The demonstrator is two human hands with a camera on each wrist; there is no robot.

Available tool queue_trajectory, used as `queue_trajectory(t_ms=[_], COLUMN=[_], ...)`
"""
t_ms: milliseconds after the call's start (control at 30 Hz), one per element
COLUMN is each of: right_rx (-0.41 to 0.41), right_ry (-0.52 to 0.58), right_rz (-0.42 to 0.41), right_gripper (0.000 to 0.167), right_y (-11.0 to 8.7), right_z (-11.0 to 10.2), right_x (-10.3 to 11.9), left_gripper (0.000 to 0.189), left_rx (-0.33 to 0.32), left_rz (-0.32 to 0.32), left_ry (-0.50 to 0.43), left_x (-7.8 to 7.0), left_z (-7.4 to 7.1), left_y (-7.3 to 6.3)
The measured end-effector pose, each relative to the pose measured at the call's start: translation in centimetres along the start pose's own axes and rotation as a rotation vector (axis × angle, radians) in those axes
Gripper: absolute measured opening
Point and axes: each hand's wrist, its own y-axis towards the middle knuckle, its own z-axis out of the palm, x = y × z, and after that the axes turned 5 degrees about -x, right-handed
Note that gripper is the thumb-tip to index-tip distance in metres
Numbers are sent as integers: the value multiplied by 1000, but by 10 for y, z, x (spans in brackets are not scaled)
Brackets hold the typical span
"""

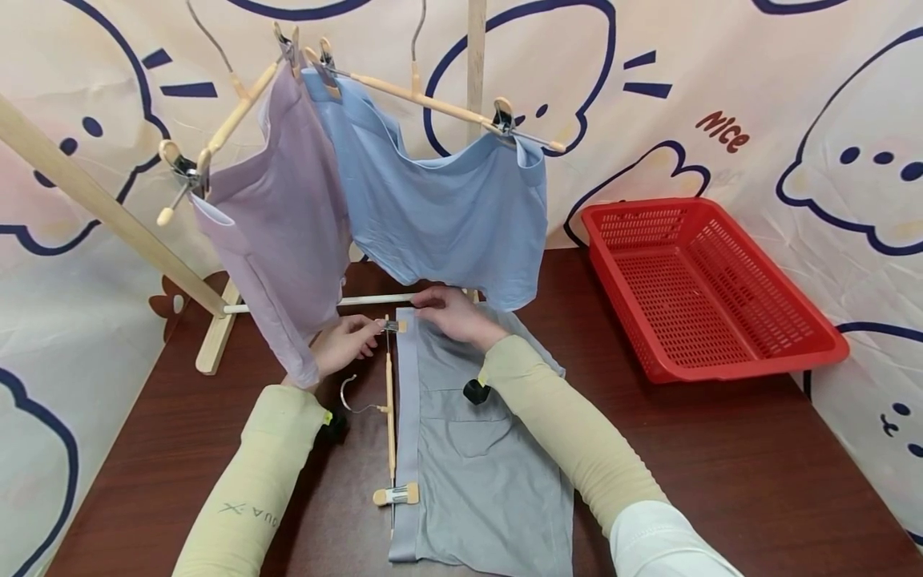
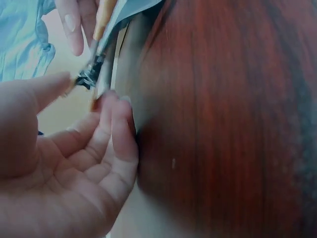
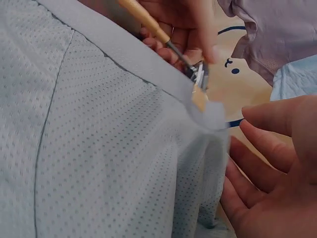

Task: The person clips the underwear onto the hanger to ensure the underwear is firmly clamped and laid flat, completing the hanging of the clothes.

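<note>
Grey shorts (image 1: 497,489) lie on the table with their waistband (image 1: 408,449) facing left. A wooden clip hanger (image 1: 390,385) lies along that waistband, its metal hook pointing left. The near clip (image 1: 397,494) sits across the waistband. At the far end, my left hand (image 1: 342,344) pinches the other clip (image 3: 199,82) between thumb and fingers; that clip is on the waistband's end. Beside the same corner is my right hand (image 1: 457,316). In the right wrist view its fingers (image 3: 260,168) are spread and relaxed, some partly behind the cloth.
Purple shorts (image 1: 288,200) and blue shorts (image 1: 447,208) hang from clip hangers above the far table. A wooden rack (image 1: 108,208) stands at the left, with a low crossbar (image 1: 375,300) behind the hands. To the right is a red plastic basket (image 1: 721,373).
</note>
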Motion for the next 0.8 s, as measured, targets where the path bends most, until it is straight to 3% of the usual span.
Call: queue_trajectory(t_ms=[233, 533, 800], right_rx=[19, 32, 59], right_ry=[-36, -60, -57], right_rz=[-23, -14, -23], right_gripper=[30, 32, 33], right_y=[-2, -6, -11], right_z=[-2, -5, -9], right_x=[1, 1, 5], left_gripper=[40, 44, 42], left_rx=[-24, -11, -67], left_rz=[-8, -33, 28], left_ry=[70, 28, -3], left_x=[0, 0, -7], left_z=[-2, -5, -9], left_y=[-1, -3, -17])
